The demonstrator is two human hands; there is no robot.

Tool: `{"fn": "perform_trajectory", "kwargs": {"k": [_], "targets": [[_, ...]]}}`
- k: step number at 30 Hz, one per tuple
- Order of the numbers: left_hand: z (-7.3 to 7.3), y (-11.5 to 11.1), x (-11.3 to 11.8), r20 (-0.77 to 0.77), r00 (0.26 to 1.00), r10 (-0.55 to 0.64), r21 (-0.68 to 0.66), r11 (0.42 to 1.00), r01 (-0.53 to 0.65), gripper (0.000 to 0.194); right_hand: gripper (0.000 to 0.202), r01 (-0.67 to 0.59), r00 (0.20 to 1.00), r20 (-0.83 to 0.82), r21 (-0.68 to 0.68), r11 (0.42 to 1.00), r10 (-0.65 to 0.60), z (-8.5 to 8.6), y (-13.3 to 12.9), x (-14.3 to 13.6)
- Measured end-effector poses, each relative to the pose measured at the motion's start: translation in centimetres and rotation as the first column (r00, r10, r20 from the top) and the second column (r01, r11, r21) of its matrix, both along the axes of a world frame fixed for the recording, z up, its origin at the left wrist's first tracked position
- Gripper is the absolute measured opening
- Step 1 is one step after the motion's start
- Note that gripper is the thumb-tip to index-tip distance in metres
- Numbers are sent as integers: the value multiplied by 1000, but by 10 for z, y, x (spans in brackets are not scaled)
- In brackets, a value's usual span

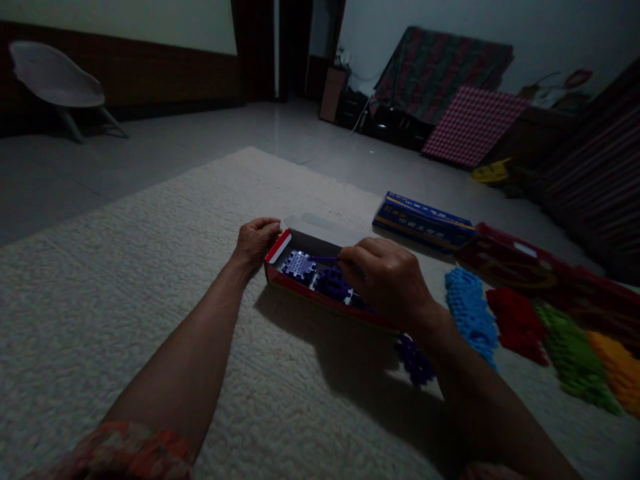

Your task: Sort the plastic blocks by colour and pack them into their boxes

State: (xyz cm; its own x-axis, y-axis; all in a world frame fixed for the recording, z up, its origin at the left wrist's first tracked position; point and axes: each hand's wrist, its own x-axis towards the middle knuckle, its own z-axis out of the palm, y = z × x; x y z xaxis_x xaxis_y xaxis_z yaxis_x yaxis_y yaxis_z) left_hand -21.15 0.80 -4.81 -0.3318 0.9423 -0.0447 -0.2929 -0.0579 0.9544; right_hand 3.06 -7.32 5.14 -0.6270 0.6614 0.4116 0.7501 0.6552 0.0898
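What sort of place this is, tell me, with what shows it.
Probably a home's living room: a cream quilted fabric mat lies on glossy pale floor tiles, a pale rounded chair stands beyond, and a red and green striped cloth hangs at the back.

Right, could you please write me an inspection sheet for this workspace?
Surface: pale quilted mat on a shiny floor.
Job's things: open box holding purple pieces; loose purple cluster on the mat.
Clutter: blue pile, red pile, green pile and orange pile; blue carton and red carton behind.
Hands: left hand at the open box's end; right hand pinches a purple piece over it.
Cables: thin dark line beyond the mat, possibly a cord.
Surroundings: dim room, pale chair, checked cloth.
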Motion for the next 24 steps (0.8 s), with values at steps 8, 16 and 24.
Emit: {"fn": "perform_trajectory", "kwargs": {"k": [8, 16, 24], "targets": [[-2, 3, -1, 74, 997, -15, 16, 1000, 14, 22, 28, -49, 996, 85, 100, 994, 40, -5, 15, -24], [-3, 4, -1, 93, 996, -16, 7, 1000, 16, 23, 21, -29, 985, 171, 17, 999, 26, -6, 16, -37], [-2, 4, -1, 114, 993, -24, 12, 1000, 23, 19, 17, -25, 972, 231, -104, 994, 49, -3, 7, -41]]}}
